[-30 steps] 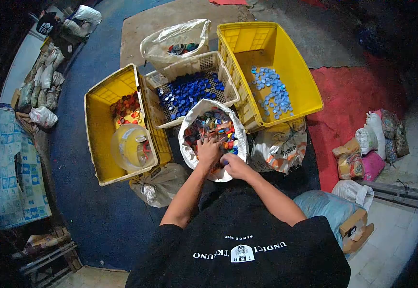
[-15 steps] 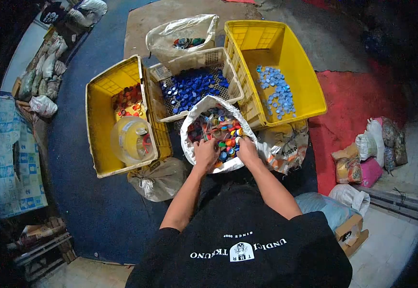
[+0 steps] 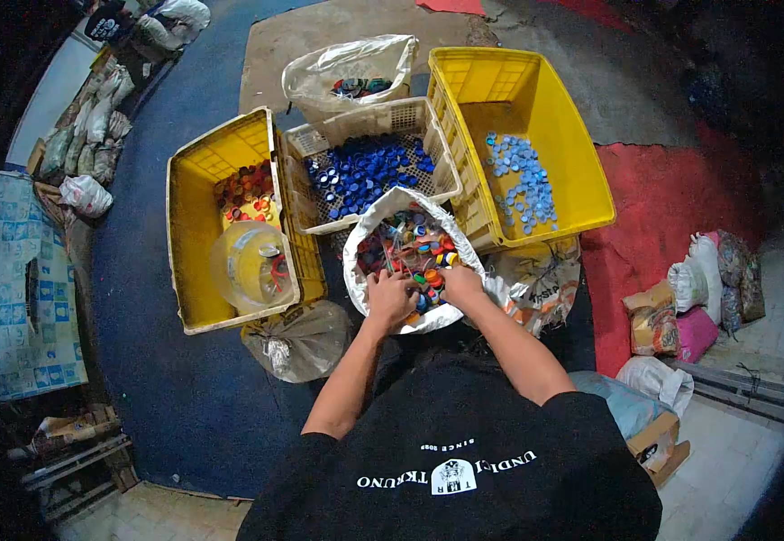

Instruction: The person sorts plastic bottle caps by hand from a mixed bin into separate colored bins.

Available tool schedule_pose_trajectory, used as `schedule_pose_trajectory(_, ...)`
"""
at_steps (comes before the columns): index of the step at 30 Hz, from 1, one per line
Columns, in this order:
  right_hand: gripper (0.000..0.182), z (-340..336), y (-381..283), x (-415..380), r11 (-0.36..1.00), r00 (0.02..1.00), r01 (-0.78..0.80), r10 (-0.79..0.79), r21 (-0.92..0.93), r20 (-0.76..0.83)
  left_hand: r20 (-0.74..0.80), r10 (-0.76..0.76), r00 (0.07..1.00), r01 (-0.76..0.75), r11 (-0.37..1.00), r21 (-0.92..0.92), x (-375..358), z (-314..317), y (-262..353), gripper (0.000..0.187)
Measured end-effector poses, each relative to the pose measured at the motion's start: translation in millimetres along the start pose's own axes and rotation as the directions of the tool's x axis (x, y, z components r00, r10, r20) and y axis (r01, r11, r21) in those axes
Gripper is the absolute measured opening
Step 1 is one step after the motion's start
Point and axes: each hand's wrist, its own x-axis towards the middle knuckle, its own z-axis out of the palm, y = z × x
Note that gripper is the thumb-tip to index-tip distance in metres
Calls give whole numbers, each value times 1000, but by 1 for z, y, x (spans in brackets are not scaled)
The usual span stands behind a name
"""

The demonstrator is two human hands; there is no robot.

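A white sack (image 3: 353, 275) with its rim rolled open holds mixed coloured bottle caps (image 3: 407, 242). Both of my hands reach into its near side. My left hand (image 3: 392, 296) is closed, its bent fingertips pressed down among the caps; what they hold is hidden. My right hand (image 3: 460, 285) also curls inward, beside an orange cap (image 3: 433, 278) and below some yellow and white ones. Its fingertips are partly hidden, so any cap in them cannot be made out.
Beyond the sack stands a white crate (image 3: 365, 216) of dark blue caps. A yellow bin (image 3: 221, 317) on the left holds red and orange caps and a clear round container (image 3: 246, 261). The right yellow bin (image 3: 581, 194) holds light blue caps. A tied sack (image 3: 297, 343) sits at left.
The whole view has shifted slightly, so the bins sit a little lower. My right hand has moved slightly left and down among the caps; my left hand stays near the same spot.
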Motion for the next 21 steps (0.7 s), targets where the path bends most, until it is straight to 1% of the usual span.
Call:
schedule_pose_trajectory(1,30,4,-1,-3,1000,1000,1,-1,-1,-1,38,6,999,-6,1000,-17,-1,0,0,29)
schedule_pose_trajectory(2,30,6,-1,-6,997,997,44,-41,59,-64,2,-8,1000,8,1000,-25,-2,1,1,30)
schedule_pose_trajectory(3,30,8,-2,-11,989,989,89,-74,116,-124,5,-10,1000,10,999,-31,-2,-1,1,30)
schedule_pose_trajectory(4,31,10,-4,-15,962,980,150,-115,228,-161,11,-54,999,54,994,-100,-1,-3,-1,31)
schedule_pose_trajectory(5,30,11,-5,-19,936,973,212,-174,282,-155,18,-95,995,97,981,-166,2,-6,-3,33)
schedule_pose_trajectory(6,30,17,-7,-21,916,964,249,-204,314,-170,-48,-91,995,75,958,-278,8,5,-11,32)
schedule_pose_trajectory(7,30,30,-5,-20,894,954,286,-234,344,-186,-46,-89,995,73,957,-281,13,-2,-6,32)
schedule_pose_trajectory(8,30,42,-3,-15,912,946,318,-288,260,-148,-113,-101,988,65,955,-290,18,-8,1,31)
schedule_pose_trajectory(9,28,28,-8,-23,920,946,325,-319,221,-63,-179,-114,977,57,953,-298,24,-11,7,30)
schedule_pose_trajectory(10,25,31,-6,-22,932,946,324,-321,166,-42,-266,-71,961,-18,948,-318,31,-7,12,28)
schedule_pose_trajectory(11,23,31,-6,-22,940,946,323,-322,109,-22,-264,-73,962,-17,946,-322,40,-2,16,28)
schedule_pose_trajectory(12,23,33,-5,-21,941,947,321,-321,107,-18,-233,28,972,-75,977,-198,50,9,19,31)
schedule_pose_trajectory(13,22,35,-6,-20,965,965,248,-254,85,70,-191,123,974,-140,987,-74,59,12,26,34)
schedule_pose_trajectory(14,22,36,-5,-19,983,971,175,-181,56,153,-86,120,989,-122,993,-11,66,15,37,38)
schedule_pose_trajectory(15,22,36,-5,-19,983,971,174,-180,52,156,-88,119,989,-120,993,-15,72,20,44,38)
schedule_pose_trajectory(17,21,31,-3,-19,986,973,140,-154,90,170,-188,88,978,-81,996,45,85,33,52,32)
schedule_pose_trajectory(18,21,28,1,-19,986,973,140,-153,85,171,-214,78,974,-62,995,81,90,37,54,29)
schedule_pose_trajectory(19,21,23,7,-19,965,967,211,-229,157,107,-215,76,974,-61,995,78,93,41,52,29)
schedule_pose_trajectory(20,21,19,13,-20,932,953,284,-300,223,39,-176,46,983,-37,998,53,94,45,50,26)
schedule_pose_trajectory(21,21,10,17,-23,933,953,283,-299,221,41,-136,17,991,-13,1000,28,95,43,50,23)
